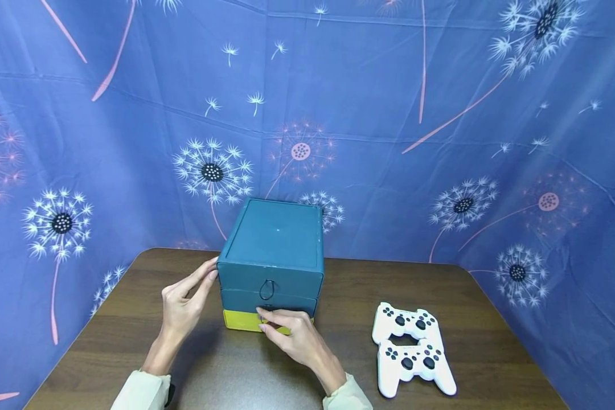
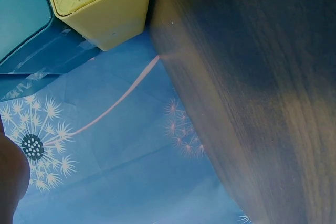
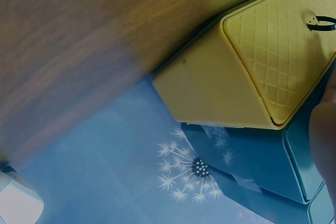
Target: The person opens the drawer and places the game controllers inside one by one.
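A stack of drawer boxes (image 1: 279, 233) stands on the table, teal above and a yellow drawer (image 1: 242, 320) at the bottom. Black loop handles hang on the fronts; the top teal one (image 1: 267, 289) shows fully. My left hand (image 1: 183, 304) has its extended fingertips at the upper left front edge of the stack. In front of the yellow drawer is my right hand (image 1: 298, 337), thumb and index finger apart near its black loop (image 3: 321, 23). Whether they touch the loop is hard to see. The right wrist view shows the yellow drawer's quilted front closed.
To the right, two white game controllers (image 1: 415, 347) lie one in front of the other on the brown wooden table (image 1: 348, 319). A blue cloth (image 1: 369, 171) with dandelion prints hangs behind the table.
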`<move>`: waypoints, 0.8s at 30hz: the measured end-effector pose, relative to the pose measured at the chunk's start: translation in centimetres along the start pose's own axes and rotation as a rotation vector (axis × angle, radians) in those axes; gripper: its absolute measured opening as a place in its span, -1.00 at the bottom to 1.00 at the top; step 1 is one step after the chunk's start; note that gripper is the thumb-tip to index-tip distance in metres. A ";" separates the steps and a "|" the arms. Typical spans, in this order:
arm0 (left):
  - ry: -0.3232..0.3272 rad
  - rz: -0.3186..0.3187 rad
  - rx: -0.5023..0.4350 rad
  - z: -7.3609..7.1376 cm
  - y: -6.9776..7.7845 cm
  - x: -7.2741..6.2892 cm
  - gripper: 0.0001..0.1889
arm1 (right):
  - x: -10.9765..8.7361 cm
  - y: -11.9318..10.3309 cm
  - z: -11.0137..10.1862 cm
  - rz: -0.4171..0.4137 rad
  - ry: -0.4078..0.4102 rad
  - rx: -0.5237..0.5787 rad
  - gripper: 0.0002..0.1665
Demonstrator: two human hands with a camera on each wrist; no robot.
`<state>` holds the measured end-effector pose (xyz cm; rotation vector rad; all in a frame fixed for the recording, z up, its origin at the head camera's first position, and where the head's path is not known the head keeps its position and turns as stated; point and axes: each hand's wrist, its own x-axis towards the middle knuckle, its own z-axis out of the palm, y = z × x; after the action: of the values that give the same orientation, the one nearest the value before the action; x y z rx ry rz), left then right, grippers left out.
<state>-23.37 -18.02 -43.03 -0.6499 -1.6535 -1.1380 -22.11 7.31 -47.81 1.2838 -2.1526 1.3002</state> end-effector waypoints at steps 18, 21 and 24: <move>0.007 0.000 -0.012 0.1 -0.1 0.0 -0.49 | -0.1 -0.3 0.2 -0.072 0.024 -0.018 -0.64; 0.009 0.002 -0.014 0.1 -0.1 0.1 -0.50 | -0.2 -0.4 0.2 -0.048 0.013 -0.003 -0.64; 0.011 0.002 -0.015 0.2 0.1 0.1 -0.52 | -0.4 -0.5 0.2 -0.034 0.004 0.009 -0.64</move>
<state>-23.40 -17.85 -42.90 -0.6534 -1.6359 -1.1518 -21.43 7.20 -47.89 1.3142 -2.1156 1.2990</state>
